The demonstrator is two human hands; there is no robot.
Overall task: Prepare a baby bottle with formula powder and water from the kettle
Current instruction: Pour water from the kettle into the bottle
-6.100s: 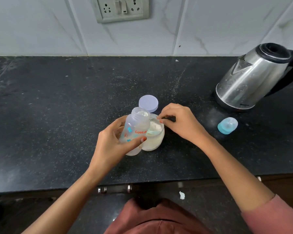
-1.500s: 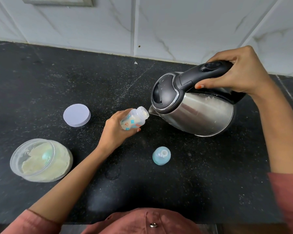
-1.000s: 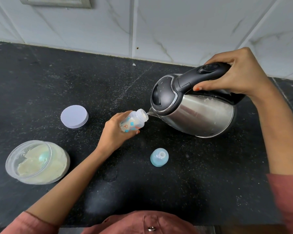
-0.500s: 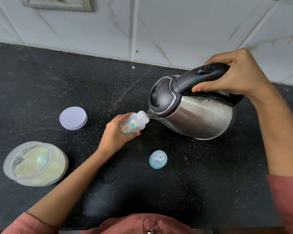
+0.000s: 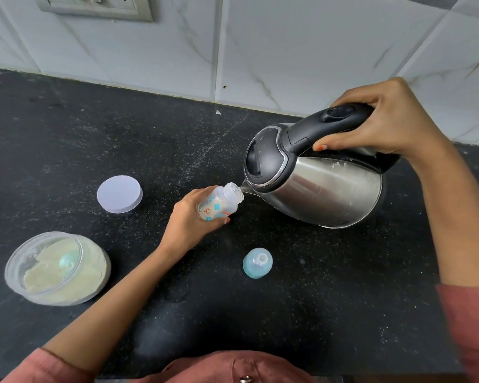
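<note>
My left hand [image 5: 190, 221] grips a small clear baby bottle [image 5: 220, 204] with coloured prints, tilted so its open mouth points right. My right hand [image 5: 382, 125] grips the black handle of a steel kettle [image 5: 329, 189], which is lifted and tipped to the left. Its spout sits right at the bottle's mouth. Whether water is flowing I cannot tell. The bottle's blue teat cap [image 5: 257, 263] lies on the black counter [image 5: 67, 139] in front of the kettle. An open jar of pale formula powder [image 5: 58, 268] with a scoop inside stands at the near left.
The jar's pale round lid [image 5: 119, 194] lies flat on the counter left of my left hand. A white tiled wall with a socket plate [image 5: 94, 6] runs along the back. The counter's front edge is close to my body.
Since six seconds ago my right hand left the jar and took the kettle, and my left hand carried the bottle right. In the last second the kettle tipped slightly further toward the bottle.
</note>
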